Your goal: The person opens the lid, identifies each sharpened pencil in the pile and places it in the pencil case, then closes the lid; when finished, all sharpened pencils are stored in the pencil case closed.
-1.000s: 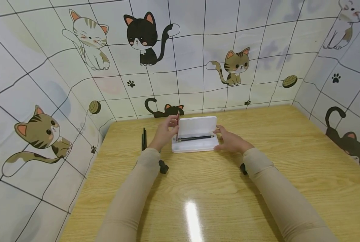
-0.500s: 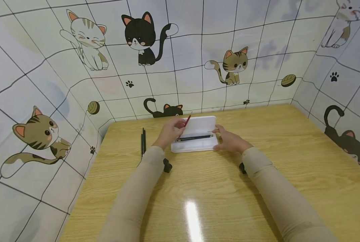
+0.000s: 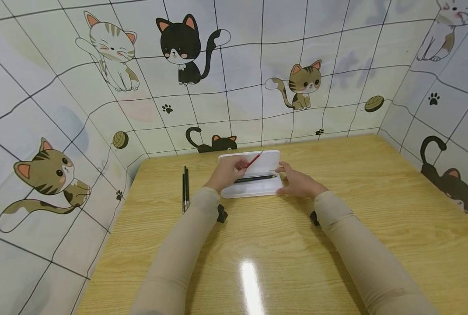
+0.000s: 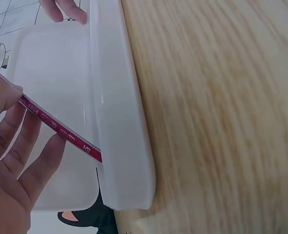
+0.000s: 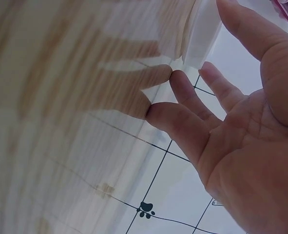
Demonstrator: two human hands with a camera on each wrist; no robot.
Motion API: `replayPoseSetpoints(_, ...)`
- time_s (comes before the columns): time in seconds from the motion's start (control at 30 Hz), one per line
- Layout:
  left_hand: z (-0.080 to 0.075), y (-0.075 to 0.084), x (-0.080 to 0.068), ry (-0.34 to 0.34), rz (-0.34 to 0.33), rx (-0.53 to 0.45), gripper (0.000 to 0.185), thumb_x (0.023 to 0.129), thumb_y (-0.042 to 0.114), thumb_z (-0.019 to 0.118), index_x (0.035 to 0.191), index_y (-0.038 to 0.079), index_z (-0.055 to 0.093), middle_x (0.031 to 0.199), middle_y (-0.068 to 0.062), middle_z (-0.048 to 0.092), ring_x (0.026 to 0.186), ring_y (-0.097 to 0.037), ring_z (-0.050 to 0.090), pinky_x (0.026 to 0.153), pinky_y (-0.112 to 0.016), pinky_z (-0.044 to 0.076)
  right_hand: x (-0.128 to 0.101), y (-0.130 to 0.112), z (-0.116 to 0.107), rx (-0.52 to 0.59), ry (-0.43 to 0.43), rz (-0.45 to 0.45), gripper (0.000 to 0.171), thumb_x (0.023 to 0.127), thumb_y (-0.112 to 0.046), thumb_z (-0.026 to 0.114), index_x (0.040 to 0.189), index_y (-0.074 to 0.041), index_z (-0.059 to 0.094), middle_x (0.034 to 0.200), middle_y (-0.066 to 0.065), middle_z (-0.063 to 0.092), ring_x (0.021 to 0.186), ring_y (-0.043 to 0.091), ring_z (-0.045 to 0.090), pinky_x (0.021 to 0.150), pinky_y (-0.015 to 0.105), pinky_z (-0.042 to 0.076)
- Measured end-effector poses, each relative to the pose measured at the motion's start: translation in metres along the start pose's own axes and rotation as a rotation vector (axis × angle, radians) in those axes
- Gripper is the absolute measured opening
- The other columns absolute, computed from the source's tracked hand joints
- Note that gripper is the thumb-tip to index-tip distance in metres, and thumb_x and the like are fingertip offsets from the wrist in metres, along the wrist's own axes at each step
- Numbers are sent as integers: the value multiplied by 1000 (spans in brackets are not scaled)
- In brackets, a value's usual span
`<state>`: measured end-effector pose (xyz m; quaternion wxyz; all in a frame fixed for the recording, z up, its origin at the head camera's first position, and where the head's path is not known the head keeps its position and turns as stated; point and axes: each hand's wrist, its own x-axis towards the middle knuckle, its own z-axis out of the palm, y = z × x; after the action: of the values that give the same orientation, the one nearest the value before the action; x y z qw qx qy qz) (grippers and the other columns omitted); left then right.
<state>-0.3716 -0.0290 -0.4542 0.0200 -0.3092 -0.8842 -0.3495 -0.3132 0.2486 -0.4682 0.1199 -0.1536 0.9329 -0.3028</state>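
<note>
1. Left hand (image 3: 227, 173) is pinching a red pencil (image 3: 253, 161) between thumb and fingers (image 4: 39, 161). The pencil slants up over the open white pencil case (image 3: 257, 186), tip pointing toward the desk's far edge and the right.
2. The case sits near the far edge of the desk (image 3: 281, 245), roughly mid-width, with its lid (image 3: 267, 158) standing up at the back.
3. There's a dark pencil (image 3: 256, 178) lying lengthwise inside the tray already.
4. Right hand (image 3: 298, 183) rests flat at the case's right end, fingers (image 5: 182, 122) straight and spread, holding nothing. Fingertips look like they touch the case, but the wrist view is blurry there, so not 100% sure.
5. Two more dark pencils (image 3: 185, 189) lie side by side on the desk toward the far left corner, well apart from the case, pointing toward the far edge.
6. Cat-sticker tiled walls (image 3: 186, 48) all around the desk.
</note>
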Motion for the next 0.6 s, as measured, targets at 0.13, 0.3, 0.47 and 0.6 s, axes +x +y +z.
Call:
replayPoseSetpoints(0.13,0,-2,-1,2,-13,4,17,97,7,67,113,11,71,99,1,70,89,-13,65,76,-30,54,0,-1,-1,-11,1,11,104,93,-28,77,161,-4,1,160,14,38,138,36,47,110,56,38)
replayPoseSetpoints(0.3,1,-5,-1,-1,3,0,17,96,7,68,111,12,72,100,1,70,89,-13,65,77,-29,54,-1,1,-1,-22,5,27,104,92,-28,78,161,-4,3,152,20,47,136,37,49,110,57,38)
replayPoseSetpoints(0.47,2,-7,0,-16,17,2,15,96,6,68,110,9,71,101,0,70,92,-13,65,84,-30,54,0,2,-1,-15,2,25,105,92,-28,78,161,-5,2,157,17,41,138,36,48,110,57,37)
replayPoseSetpoints(0.6,2,-8,-1,-21,13,17,14,97,7,69,111,9,71,100,0,69,94,-13,64,87,-31,53,1,2,0,-7,-1,25,105,92,-28,78,161,-5,1,161,14,36,138,35,47,111,57,36)
